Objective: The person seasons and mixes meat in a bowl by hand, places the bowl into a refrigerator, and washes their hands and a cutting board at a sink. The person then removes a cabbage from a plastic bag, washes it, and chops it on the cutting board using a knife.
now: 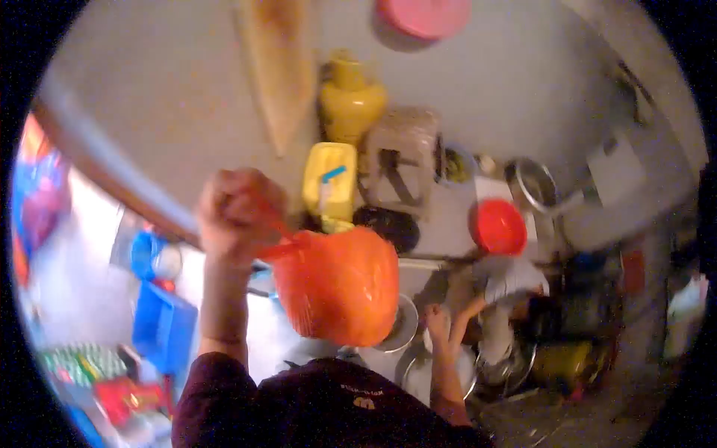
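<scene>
Dull grey surfaces [485, 89] curve across the top of the frame, with a long tan pointed shape [280, 75] at upper left and a round pink plastic item [427, 15] at the top edge. Near the centre, the left hand [240, 209] is raised, its fingers closed in a fist around the narrow red-orange neck of a rounded, glossy orange plastic bag [340, 287]. The bag lies in the middle of the frame, below and to the right of that fist, in front of the dark printed shirt [351, 403]. Lower right of centre, the right hand [436, 319] is near a round metal bowl [469, 373]; blur hides its fingers, so whether it is open or closed cannot be told. Just beside it is the forearm [470, 310] of another person in a pale top [515, 278]. Above the bag are a yellow rounded cylinder [351, 108], a yellow plastic container [328, 196] with a small blue piece on it, and a brown, blurred boxy object [403, 157]. A bright red round basin [500, 226] lies right of centre, near a round metal pan [532, 184]. Blue plastic crates [164, 328] fill part of the lower left.
</scene>
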{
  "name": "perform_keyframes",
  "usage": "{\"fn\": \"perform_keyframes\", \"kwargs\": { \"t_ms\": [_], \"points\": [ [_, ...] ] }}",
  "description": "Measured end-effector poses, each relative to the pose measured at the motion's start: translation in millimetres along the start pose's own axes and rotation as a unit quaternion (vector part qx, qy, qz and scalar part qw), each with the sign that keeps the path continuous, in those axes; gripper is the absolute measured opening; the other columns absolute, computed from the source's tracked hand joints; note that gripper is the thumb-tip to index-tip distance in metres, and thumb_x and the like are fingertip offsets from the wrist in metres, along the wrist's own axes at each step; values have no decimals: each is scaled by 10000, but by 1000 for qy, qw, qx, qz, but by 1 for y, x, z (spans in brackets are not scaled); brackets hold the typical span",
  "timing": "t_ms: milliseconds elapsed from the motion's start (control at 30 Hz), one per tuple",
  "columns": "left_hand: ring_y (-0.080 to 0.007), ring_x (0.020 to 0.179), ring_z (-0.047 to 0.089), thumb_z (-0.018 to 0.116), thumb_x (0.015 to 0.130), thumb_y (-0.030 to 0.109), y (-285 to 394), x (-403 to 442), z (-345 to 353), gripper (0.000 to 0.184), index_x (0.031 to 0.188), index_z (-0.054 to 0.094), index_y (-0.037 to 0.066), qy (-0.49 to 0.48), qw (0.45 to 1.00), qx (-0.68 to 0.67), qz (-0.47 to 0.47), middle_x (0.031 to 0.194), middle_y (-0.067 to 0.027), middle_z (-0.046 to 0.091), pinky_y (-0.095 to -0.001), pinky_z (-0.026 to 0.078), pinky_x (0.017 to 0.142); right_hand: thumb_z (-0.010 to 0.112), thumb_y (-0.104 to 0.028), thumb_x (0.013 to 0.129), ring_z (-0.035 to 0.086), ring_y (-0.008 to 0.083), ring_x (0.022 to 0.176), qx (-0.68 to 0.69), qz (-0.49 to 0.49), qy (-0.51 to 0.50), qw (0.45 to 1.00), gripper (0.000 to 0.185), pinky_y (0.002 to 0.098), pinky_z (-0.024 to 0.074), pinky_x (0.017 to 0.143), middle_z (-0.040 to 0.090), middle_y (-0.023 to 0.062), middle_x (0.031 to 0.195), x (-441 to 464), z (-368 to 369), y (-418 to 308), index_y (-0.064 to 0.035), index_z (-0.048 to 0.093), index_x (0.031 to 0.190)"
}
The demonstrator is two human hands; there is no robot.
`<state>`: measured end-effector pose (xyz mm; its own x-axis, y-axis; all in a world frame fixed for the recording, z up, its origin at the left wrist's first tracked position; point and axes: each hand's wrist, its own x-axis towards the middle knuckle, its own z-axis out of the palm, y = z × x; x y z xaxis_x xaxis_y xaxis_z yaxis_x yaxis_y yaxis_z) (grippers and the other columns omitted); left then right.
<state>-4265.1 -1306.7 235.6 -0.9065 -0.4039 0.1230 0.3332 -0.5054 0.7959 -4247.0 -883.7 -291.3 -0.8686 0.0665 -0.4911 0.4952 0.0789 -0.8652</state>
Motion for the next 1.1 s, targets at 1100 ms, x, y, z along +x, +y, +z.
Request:
{"fn": "perform_keyframes", "kwargs": {
  "t_ms": [1100],
  "points": [
    [-58, 451, 214, 452, 706, 85, 304, -140, -506, 307, 477, 248, 63, 255, 917, 306, 30, 462, 27, 257, -259, 165, 440, 665, -396, 718, 452, 341, 1016, -179, -579, -617, 502, 574, 423, 384, 865, 478, 164, 1084, -384, 801, -237, 4, 492, 1091]
  ]
}}
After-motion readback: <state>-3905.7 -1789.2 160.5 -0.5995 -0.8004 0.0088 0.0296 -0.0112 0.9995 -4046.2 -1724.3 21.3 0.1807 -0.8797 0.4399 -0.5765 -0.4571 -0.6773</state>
